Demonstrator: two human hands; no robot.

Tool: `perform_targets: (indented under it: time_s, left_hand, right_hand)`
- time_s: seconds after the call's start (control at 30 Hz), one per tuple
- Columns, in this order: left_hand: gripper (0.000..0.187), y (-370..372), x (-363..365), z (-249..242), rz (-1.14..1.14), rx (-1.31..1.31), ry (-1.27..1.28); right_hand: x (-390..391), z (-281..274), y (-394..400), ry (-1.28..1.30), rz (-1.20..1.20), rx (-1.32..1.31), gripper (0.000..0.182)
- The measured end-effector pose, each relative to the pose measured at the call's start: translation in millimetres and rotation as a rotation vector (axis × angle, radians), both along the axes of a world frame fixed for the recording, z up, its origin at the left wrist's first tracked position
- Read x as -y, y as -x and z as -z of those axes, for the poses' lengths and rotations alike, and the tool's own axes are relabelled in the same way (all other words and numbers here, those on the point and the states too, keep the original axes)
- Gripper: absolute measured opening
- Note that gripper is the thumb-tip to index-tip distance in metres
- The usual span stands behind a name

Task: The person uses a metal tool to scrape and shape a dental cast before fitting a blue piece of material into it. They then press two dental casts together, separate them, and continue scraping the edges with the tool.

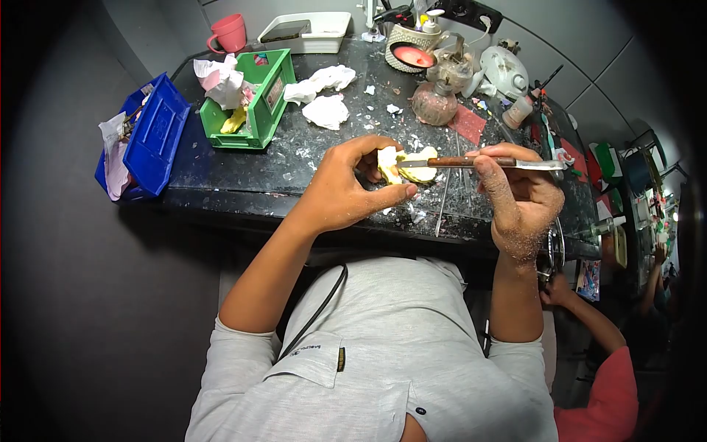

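Observation:
Between the thumb and fingers of my left hand (346, 180) sits a pale yellow and white plaster cast (420, 172), held just above the table's front part. My right hand (519, 195), dusted with white crumbs, grips a wax knife (460, 162) by its brown wooden handle. Metal shows at both ends of this knife. Its left tip reaches the cast and appears to touch it. Fingers hide part of the cast, so its full shape cannot be made out.
White scraps litter the black table (243, 177). A green bin (269, 110) and a tilted blue bin (156, 140) stand left, with crumpled tissue (326, 112) beside the green one. A glass burner (434, 102) stands behind my hands. Another person's arm (589, 317) is at right.

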State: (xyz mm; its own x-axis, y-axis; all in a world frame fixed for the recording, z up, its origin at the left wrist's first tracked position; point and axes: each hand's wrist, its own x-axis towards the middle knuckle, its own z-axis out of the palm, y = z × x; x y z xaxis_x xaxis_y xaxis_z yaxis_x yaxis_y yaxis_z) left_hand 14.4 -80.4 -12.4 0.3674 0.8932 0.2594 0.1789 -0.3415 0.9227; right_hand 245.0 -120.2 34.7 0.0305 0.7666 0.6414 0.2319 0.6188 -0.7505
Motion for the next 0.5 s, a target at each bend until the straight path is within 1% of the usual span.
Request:
perform_targets:
  time_s: [0.5]
  left_hand:
    - [0.054,0.3,-0.3,-0.2,0.001,-0.014,-0.019]
  right_hand:
    - [1.3,-2.0,5.3,0.004,-0.011,-0.004,0.015]
